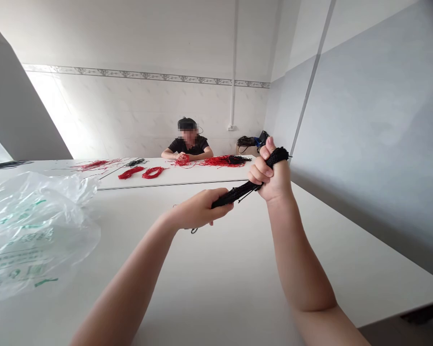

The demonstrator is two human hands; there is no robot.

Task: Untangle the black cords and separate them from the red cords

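Note:
A thick bundle of black cords (240, 192) stretches between my two hands above the white table (216, 269). My left hand (204, 207) wraps round its lower left end, the thumb on top and fingers beneath. My right hand (269, 174), raised higher, is closed in a fist round the upper part, and the bundle's dark end shows above the fist. A few loose strands hang from the middle, and a small black loop shows below my left hand.
A clear plastic bag (39, 235) with green print lies at the left. Across the table sits a person in a black cap (186, 124), near red cord coils (153, 172) and a red and black cord bundle (225, 161). A grey wall (375, 120) stands at the right.

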